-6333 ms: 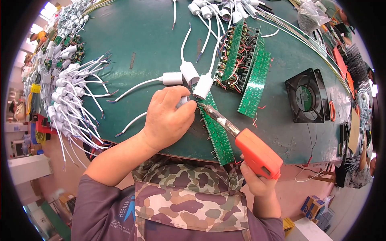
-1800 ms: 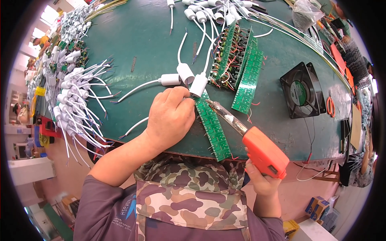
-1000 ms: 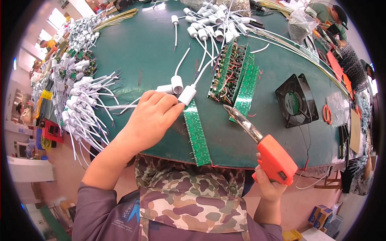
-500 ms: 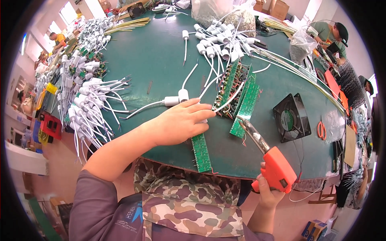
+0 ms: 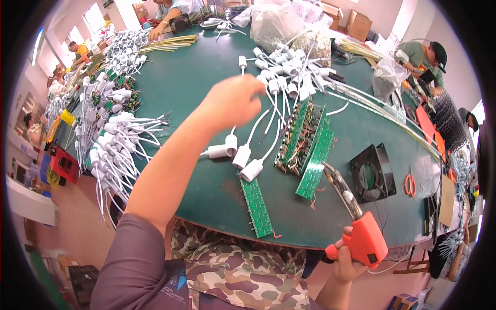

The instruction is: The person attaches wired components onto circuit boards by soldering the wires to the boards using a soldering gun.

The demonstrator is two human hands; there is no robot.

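fingers of the right hand grip a red plastic soldering gun near a green circuit board; stray contact could scorch it. left hand, by white cylindrical sockets: grasp unclear.

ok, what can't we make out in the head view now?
All in the head view:
Left hand: blurred; can't tell if it holds anything.
White tube: its cable runs out of sight behind the left forearm.
Nearest green circuit board: far end covered by another white tube; solder joints too small.
Right hand: partly hidden by the red soldering iron.
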